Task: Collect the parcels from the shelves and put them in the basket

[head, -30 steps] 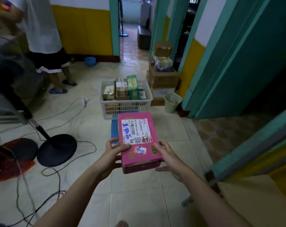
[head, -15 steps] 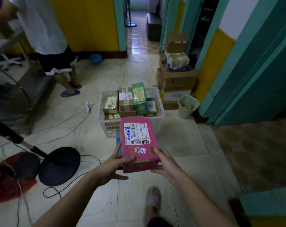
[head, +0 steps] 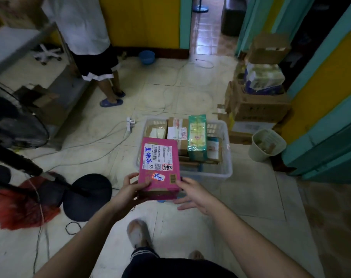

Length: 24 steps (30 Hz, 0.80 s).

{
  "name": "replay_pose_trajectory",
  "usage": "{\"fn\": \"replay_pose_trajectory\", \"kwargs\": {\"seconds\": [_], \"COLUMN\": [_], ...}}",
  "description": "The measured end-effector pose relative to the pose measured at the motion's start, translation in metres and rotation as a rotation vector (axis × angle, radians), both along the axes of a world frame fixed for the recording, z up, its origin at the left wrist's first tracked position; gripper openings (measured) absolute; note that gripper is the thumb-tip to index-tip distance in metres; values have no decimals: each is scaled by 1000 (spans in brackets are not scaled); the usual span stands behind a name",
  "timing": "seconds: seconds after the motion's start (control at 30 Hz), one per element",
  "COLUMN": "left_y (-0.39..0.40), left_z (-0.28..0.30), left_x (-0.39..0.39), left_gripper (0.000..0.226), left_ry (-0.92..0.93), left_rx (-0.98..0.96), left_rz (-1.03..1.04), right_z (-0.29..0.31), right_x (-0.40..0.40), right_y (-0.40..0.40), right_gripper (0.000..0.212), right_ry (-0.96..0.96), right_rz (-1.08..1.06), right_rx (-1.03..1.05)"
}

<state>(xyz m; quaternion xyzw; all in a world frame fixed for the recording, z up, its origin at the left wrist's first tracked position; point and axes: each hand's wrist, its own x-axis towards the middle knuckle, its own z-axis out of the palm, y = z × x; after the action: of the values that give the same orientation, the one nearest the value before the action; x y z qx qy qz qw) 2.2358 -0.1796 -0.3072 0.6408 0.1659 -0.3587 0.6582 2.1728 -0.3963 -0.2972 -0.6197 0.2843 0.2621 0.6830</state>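
Observation:
I hold a pink parcel (head: pixel 159 167) with a white shipping label in front of me, over the near left corner of the white plastic basket (head: pixel 225 155). My left hand (head: pixel 130 189) grips its near left corner, thumb on top. My right hand (head: pixel 192 192) holds its near right edge with the fingers underneath. The basket stands on the tiled floor and holds several parcels: brown cartons (head: pixel 177 130) and an upright green box (head: pixel 197 137).
A person in a white shirt (head: pixel 86 27) stands at the back left by a metal shelf. Stacked cartons (head: pixel 258 105) and a small bin (head: pixel 266 145) stand right of the basket. A fan base (head: pixel 87 196), cables and a red bag (head: pixel 24 205) lie at left.
I have walked up to the basket, which now lies directly beneath the pink parcel. Both hands have kept their hold on the parcel.

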Motion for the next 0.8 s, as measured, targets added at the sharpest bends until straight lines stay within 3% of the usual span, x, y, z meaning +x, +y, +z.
{"fn": "replay_pose_trajectory", "kwargs": {"seconds": [0.23,0.5,0.63,0.8], "left_y": [11,14,2,-14], "left_z": [-33,-76,-87,-87], "left_x": [120,248,278,303], "left_gripper": [51,43,49,53], "left_ry": [-64,-93,-70,-126], "left_rx": [0,74,112,261], "left_rz": [-32,-204,-281,-407], "right_z": [-31,-69,-86,-84], "right_x": [131,235,258,269], "right_y": [29,56,60,63], "right_gripper": [26,6,15,18], "right_ry": [-47,73,109,129], "right_rz": [-164,-399,-479,-390], "right_rx": [-124,-181,-261,-238]}}
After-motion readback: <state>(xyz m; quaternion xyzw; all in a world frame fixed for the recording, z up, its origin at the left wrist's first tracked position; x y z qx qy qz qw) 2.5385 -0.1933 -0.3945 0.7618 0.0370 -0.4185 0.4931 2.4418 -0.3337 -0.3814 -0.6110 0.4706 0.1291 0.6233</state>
